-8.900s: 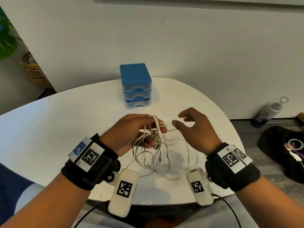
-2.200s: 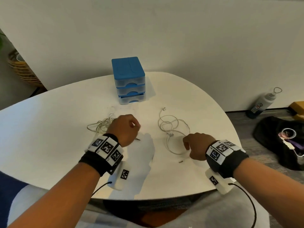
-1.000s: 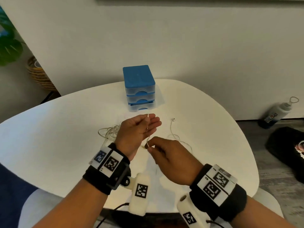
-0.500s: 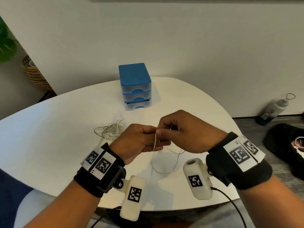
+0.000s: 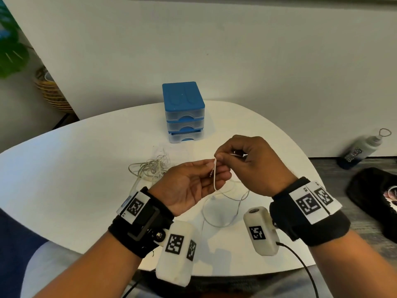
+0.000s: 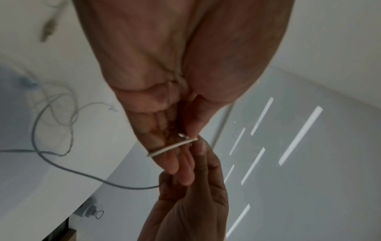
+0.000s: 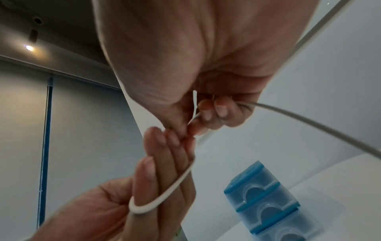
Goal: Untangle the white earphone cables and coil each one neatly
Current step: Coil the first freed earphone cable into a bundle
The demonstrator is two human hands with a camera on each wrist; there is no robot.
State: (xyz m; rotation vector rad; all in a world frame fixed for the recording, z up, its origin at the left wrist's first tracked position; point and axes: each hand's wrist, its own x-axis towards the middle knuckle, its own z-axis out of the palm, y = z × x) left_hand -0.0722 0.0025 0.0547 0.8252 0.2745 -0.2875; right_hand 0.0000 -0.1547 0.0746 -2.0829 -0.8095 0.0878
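Observation:
My left hand (image 5: 214, 175) is palm up above the white table (image 5: 64, 179), fingers held straight. One white earphone cable (image 5: 215, 181) is laid across those fingers, and the thumb pins its plug end against them. In the right wrist view the cable (image 7: 171, 187) loops round the left fingers (image 7: 164, 163). My right hand (image 5: 219, 157) pinches the same cable between thumb and forefinger just above the left fingertips. The rest of it hangs down in loose loops (image 5: 223, 211) on the table. The second earphone cable (image 5: 150, 168) lies in a loose heap to the left.
A blue three-drawer box (image 5: 184, 112) stands at the table's far side. On the floor to the right are a bottle (image 5: 361, 150) and a black bag (image 5: 373, 198). A woven basket (image 5: 51, 91) sits at the back left.
The tangle has become two separate cables on the table. In the last half second my left hand turned palm up and straightened its fingers, and my right hand drew the cable across them.

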